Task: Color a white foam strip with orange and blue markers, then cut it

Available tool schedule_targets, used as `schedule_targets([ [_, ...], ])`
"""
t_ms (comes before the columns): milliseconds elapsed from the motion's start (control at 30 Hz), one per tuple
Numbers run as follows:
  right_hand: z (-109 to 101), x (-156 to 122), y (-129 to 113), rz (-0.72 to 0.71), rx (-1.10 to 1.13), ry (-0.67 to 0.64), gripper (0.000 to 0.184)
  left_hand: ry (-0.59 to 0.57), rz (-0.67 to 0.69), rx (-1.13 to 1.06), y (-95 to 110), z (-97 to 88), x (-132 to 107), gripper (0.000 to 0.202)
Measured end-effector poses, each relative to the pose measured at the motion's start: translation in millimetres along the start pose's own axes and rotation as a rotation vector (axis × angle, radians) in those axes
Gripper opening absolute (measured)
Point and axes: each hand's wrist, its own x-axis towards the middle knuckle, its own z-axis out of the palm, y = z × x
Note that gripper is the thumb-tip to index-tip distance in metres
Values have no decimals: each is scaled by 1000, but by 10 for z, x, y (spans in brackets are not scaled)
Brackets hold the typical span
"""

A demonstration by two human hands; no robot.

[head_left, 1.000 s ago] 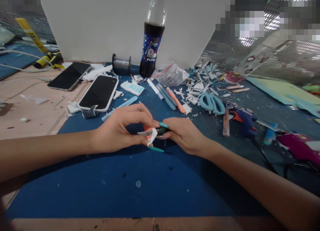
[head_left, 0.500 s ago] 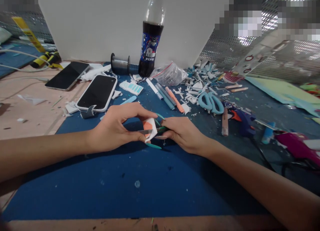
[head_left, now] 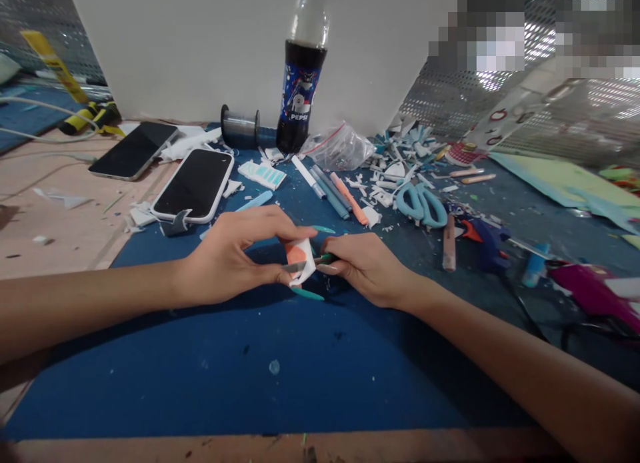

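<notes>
My left hand (head_left: 240, 253) is closed in a pinch around a small white and orange piece (head_left: 299, 253), held above the blue mat (head_left: 215, 376). Long teal shapes, seemingly fingernails, extend past its fingertips. Facing it, my right hand (head_left: 370, 266) is closed on a slim tool with a dark and green part (head_left: 327, 257). Most of this tool is hidden by the fingers, so I cannot tell its kind. Its visible end meets the right side of the white and orange piece. Both hands are almost touching.
Behind the hands lie a white-edged phone (head_left: 193, 186), a darker phone (head_left: 134, 151), several markers (head_left: 350, 197) and blue-handled scissors (head_left: 421, 204). A Pepsi bottle (head_left: 300, 96) stands by a spool (head_left: 240, 127) and a plastic bag (head_left: 340, 147). Rightward are scraps (head_left: 405, 149) and a blue glue gun (head_left: 493, 249).
The white and orange piece has tilted slightly between my fingers. My left index fingertip has shifted a little to the right. Both hands keep their holds.
</notes>
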Motion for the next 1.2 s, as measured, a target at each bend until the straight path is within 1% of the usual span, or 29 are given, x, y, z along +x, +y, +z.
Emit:
schedule_targets([
  [200,15,-5,6,-16,-24,15,44,-25,13,19,8,2,5,37],
  [367,13,5,15,14,33,43,46,-76,29,76,37,9,13,33],
  [467,5,8,7,34,65,65,41,-55,0,61,28,14,-3,45],
  [567,6,-10,2,59,115,157,35,3,-64,1,-6,31,-21,57],
  [633,11,-29,8,106,123,224,32,37,-153,-72,-26,43,-25,61],
  [700,18,-47,18,207,126,325,28,69,-245,-111,-35,51,-20,58],
  [767,25,-54,25,327,114,423,22,96,-276,-92,-32,52,-9,49],
  [800,27,-53,25,374,102,446,18,107,-268,-75,-28,50,-2,45],
  [867,27,-40,21,417,80,431,11,118,-243,-67,-22,45,11,39],
  [933,15,-14,20,405,98,397,6,120,-231,-85,-21,39,22,38],
  [1000,-14,19,38,392,189,417,10,108,-226,-95,-24,35,29,37],
  [1067,-58,54,76,442,352,452,15,98,-219,-105,-27,35,32,36],
  [1133,-110,83,119,555,527,463,26,103,-220,-109,-26,39,33,37],
  [1200,-159,101,149,678,663,425,36,116,-218,-83,-23,43,32,38],
])
